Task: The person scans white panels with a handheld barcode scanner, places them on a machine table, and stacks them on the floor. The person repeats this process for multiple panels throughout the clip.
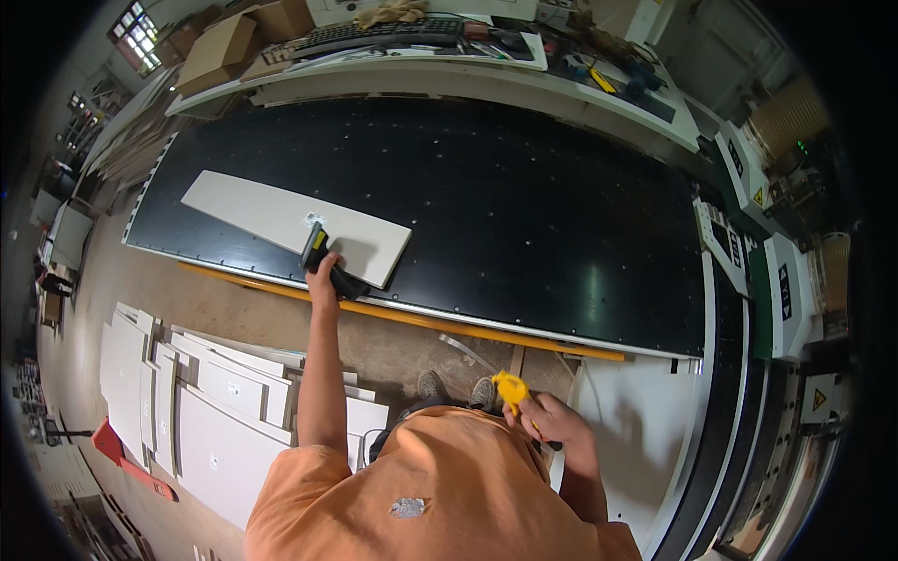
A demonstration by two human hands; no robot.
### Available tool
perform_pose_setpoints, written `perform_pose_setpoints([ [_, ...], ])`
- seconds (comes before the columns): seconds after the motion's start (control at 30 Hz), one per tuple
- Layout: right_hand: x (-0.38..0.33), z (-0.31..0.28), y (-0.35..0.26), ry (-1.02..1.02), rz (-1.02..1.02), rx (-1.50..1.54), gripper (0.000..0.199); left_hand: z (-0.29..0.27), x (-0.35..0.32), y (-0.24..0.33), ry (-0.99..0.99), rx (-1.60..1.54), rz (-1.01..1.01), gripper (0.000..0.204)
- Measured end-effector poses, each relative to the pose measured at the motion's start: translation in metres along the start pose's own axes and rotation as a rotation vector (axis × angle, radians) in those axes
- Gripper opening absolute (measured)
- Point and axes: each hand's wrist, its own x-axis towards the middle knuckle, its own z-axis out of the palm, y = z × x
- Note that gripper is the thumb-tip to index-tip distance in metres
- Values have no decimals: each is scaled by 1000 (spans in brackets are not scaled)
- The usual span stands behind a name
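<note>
My left hand (324, 275) is closed around the grip of a black barcode scanner (317, 245) with a yellow patch on top. The scanner's head is over a white board (257, 206), close to a small printed label (316, 219) on its face. This board lies flat on a black machine table (524, 206), its right end near the front edge. At my right side, my right hand (550, 420) grips a yellow hand tool (510, 387); its exact kind is hard to make out.
An orange-yellow bar (440, 324) runs along the table's front edge. Stacked white panels (224, 439) stand at lower left beside a red pallet-jack-like part (131, 463). A shelf with a keyboard (374, 35) spans the back. Machine housings (786, 290) rise on the right.
</note>
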Motion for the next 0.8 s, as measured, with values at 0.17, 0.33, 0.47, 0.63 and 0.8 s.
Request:
perform_pose_setpoints([
  [0.17, -2, -21, 30, 594, 105, 37, 40, -5, 2, -5, 18, 23, -81, 31],
  [0.33, -30, -55, 57, 1150, 26, 158, 50, -12, 16, -24, 1, -70, -65, 31],
  [0.47, -44, -78, 61, 1534, -67, 255, 48, -16, 24, -30, 3, -103, -91, 31],
  [0.63, -42, -96, 55, 1763, -272, 323, 46, -15, 17, -24, -5, 24, -123, 32],
  [0.8, -29, -105, 46, 1811, -295, 325, 44, -18, 19, -22, -70, 99, -139, 34],
])
